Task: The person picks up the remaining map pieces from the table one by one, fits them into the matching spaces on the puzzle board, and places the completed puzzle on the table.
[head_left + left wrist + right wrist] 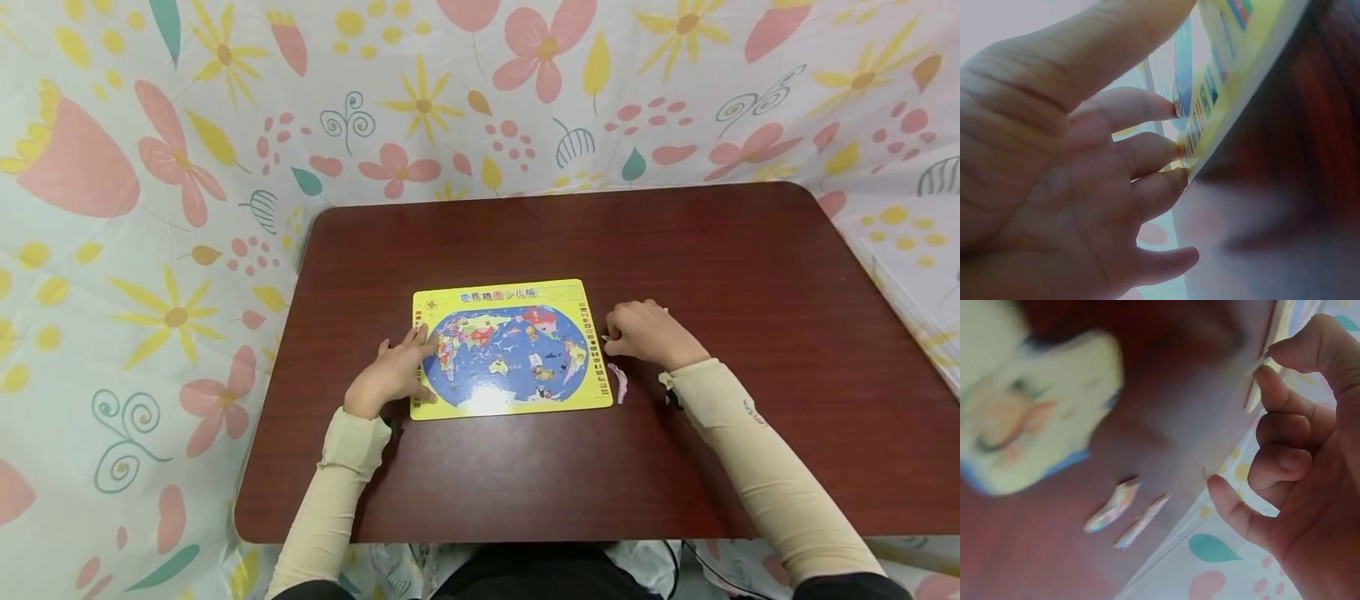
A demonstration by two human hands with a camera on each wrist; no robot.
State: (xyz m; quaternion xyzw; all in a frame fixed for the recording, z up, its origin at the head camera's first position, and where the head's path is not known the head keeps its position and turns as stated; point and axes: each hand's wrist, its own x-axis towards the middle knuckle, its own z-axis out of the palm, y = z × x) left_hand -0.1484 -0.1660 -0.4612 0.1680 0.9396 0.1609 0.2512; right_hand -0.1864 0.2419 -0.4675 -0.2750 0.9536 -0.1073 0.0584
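A yellow-bordered world map puzzle [510, 346] lies flat on the table, its blue oval covered with coloured continents and small animal pictures. My left hand [393, 371] rests at the puzzle's left side with fingers spread; its fingertips touch the yellow border [1200, 112] in the left wrist view. Just off the right edge, my right hand [648, 333] pinches a small, thin, pale puzzle piece [1259, 364] between thumb and index finger. The piece is seen edge-on, so its picture is hidden. The other fingers curl in, apart from the extended little finger.
A slim pinkish puzzle piece [619, 383] lies by the puzzle's lower right corner. Two narrow pieces, one curved piece [1112, 505] and one straighter piece [1141, 522], and a large blurred cream piece [1041, 419] show in the right wrist view. Dark brown table [555, 483]; floral cloth [465, 100] behind.
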